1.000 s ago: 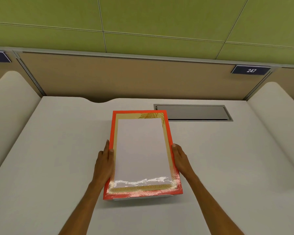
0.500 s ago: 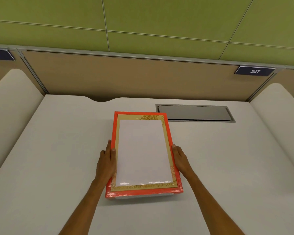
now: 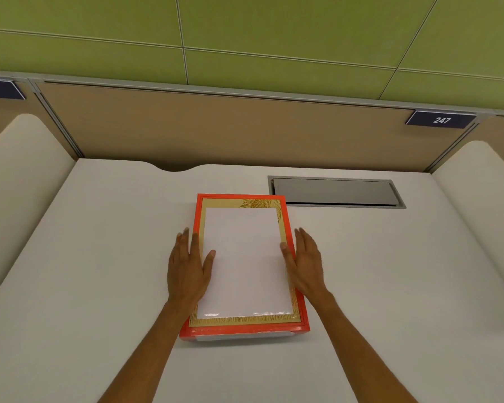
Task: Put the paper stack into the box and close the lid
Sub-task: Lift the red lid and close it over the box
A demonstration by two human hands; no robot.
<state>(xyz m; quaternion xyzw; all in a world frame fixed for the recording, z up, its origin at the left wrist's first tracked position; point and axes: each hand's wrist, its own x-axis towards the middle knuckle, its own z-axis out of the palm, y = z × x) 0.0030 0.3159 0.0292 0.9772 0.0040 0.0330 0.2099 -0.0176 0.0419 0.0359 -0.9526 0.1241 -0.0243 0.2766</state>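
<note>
The lid looks shut on the box, so the job seems done. Both hands, left hand at nine o'clock and right hand at three, lie flat and loose, holding nothing.

I count one flat rectangular box with an orange-red border and a white panel on its lid. I see two bare hands, the left hand and the right hand. There is one white desk, one grey metal hatch, and two dark blue number signs, one of them cut by the left edge.
</note>
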